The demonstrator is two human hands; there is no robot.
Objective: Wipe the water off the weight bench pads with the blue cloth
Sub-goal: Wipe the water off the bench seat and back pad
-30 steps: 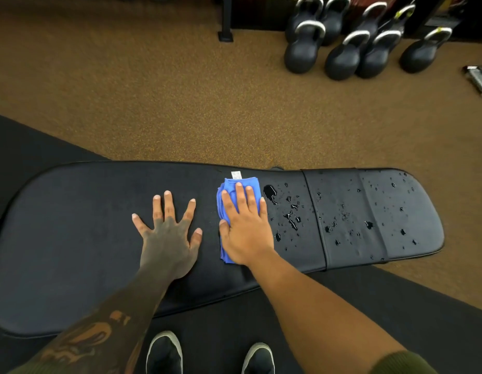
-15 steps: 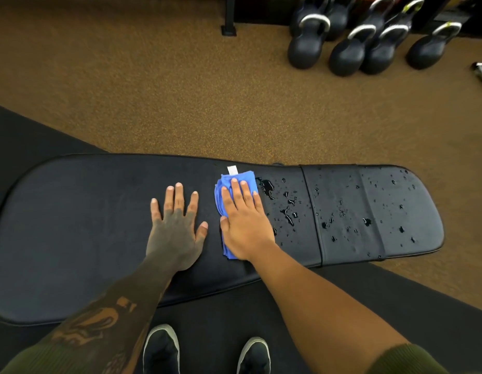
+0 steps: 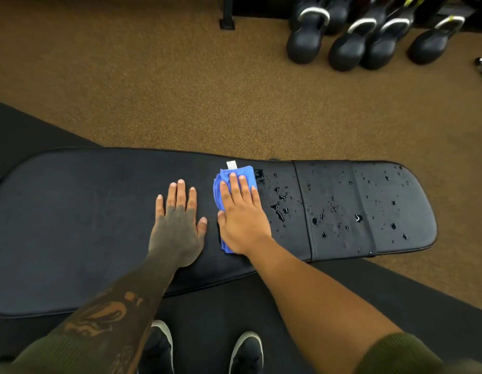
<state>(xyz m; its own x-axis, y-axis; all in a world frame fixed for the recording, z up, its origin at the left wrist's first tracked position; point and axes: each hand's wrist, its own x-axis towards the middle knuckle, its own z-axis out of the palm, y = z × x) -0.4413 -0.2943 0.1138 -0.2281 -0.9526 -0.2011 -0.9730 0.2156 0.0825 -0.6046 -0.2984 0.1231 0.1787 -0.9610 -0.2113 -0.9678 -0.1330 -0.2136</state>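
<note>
The right hand (image 3: 241, 217) lies flat, palm down, on the folded blue cloth (image 3: 235, 175), pressing it onto the long pad (image 3: 86, 217) of the bench. Its fingers are straight and close together, not curled around the cloth; the thumb sits at the cloth's left edge. The cloth shows beyond the fingertips, along the hand's left side and below the heel of the palm, and a small white tag (image 3: 231, 164) sticks out at its far edge, near the far rim of the pad.

The left hand (image 3: 177, 222) rests flat on the bare pad just left of the cloth, apart from it, with fingers extended and slightly spread and the thumb angled toward the right hand. It holds nothing.

Water drops (image 3: 279, 209) lie on the long pad right beside the cloth, the nearest touching or almost touching its right edge. More drops are scattered across the short pad (image 3: 412, 201), which sits past a seam to the right. The stretch of long pad left of the hands looks dry and matte.

Below the bench, two dark shoes (image 3: 246, 352) with pale soles stand on a black mat (image 3: 396, 295). Beyond the bench the floor (image 3: 153, 82) is brown and speckled, and a cluster of black kettlebells (image 3: 304, 47) with pale handles stands at the top right
</note>
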